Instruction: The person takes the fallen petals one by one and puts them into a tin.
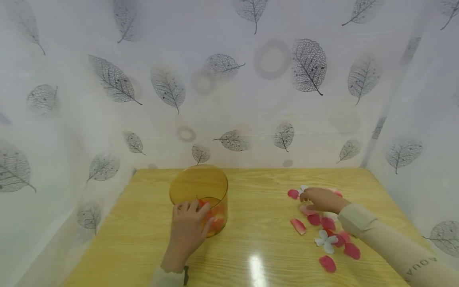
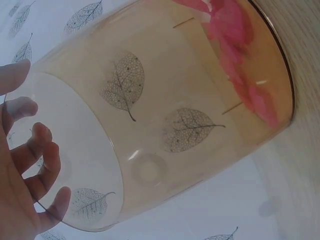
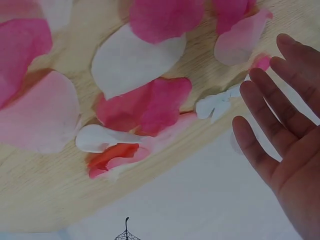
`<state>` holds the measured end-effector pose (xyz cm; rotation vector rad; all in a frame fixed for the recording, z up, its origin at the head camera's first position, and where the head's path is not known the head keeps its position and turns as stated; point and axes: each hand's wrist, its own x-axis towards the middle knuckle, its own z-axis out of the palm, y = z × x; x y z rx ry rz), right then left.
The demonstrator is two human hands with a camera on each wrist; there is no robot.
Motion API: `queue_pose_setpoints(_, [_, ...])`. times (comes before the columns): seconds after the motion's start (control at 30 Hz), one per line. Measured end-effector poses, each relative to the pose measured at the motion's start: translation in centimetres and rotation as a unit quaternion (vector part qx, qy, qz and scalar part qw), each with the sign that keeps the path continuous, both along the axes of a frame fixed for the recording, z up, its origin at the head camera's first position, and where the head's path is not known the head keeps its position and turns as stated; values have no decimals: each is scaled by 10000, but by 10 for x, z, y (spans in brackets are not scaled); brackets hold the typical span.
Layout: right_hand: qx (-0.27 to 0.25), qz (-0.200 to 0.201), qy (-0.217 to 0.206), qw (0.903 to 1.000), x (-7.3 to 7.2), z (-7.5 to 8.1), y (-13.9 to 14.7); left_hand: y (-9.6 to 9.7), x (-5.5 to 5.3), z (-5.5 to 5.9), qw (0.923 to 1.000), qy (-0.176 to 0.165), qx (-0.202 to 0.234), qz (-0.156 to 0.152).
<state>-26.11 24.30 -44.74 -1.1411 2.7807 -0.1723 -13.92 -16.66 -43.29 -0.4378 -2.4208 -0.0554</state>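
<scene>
A see-through amber container (image 1: 201, 177) stands on the left half of the table, with red and pink petals (image 2: 232, 50) gathered at its bottom. My left hand (image 1: 188, 225) grips its near rim, fingers bent over the edge, as the left wrist view also shows. Over the loose petals at the right is my right hand (image 1: 322, 199), its fingers spread and fairly straight in the right wrist view, holding nothing. Its fingertips are right by a small white flower (image 3: 214, 105). Around it lie pink and red petals (image 1: 328, 264), a pale petal (image 3: 135, 60) and another white flower (image 1: 326, 241).
The wooden table (image 1: 258, 223) is enclosed at the back and sides by pale sheeting (image 1: 229, 107) printed with grey leaves. A bright light reflection shows near the table's front. The right sleeve (image 1: 387, 239) passes close beside the scattered petals.
</scene>
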Motion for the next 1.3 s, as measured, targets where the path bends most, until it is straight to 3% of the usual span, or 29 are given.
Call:
queue_pose_setpoints(0.27, [-52, -304, -265, 9992, -1, -8, 3, 0, 2, 2, 10000, 48, 10, -13])
queue_pose_setpoints(0.63, [-291, -195, -461, 9983, -11, -20, 8, 1, 2, 1, 10000, 39, 4, -10])
queue_pose_setpoints(0.93, [-417, -280, -524, 9974, -13, -21, 10, 1, 1, 1, 9999, 53, -79, 35])
queue_pose_setpoints(1.3, [-564, -676, -927, 9918, -12, -17, 8, 2, 2, 2, 10000, -24, -56, 55])
